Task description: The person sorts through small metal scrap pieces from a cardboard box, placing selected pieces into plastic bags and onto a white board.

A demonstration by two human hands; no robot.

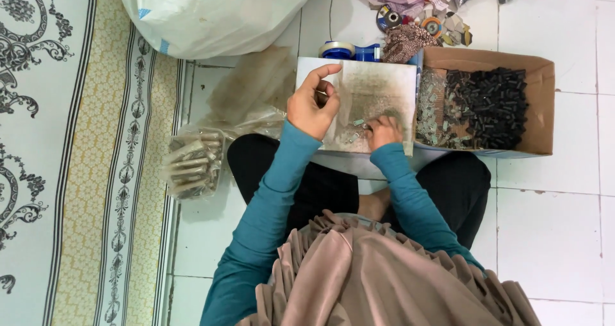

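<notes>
Big white sack [214, 12] sits at the top, beside the patterned mat [70, 153] running down the left. On the white tiled floor [551, 236], a cardboard box [490, 102] lies open on the right, heaped with small black pieces [496, 105] and, at its left end, clear greenish bits [434, 111]. Just left of it, and touching it, lies the grubby white board [371, 98], resting over the person's crossed legs. Left of the legs, a clear bag of wrapped bundles [192, 163] rests on the tiles. A tape roll [337, 48] sits above the board's top edge.

Now the hands, both in teal sleeves. The left hand [314, 105] is raised above the board's left side, wrist cocked, forefinger arched up and over, the other fingers curled in tight toward the thumb; something small seems pinched there, but what it is cannot be made out. The right hand [384, 132] lies low on the board's lower edge, knuckles up, fingers bent narrow and pressing down among the few small clear pieces [357, 122] scattered on the board; whether it grips one cannot be told.
</notes>
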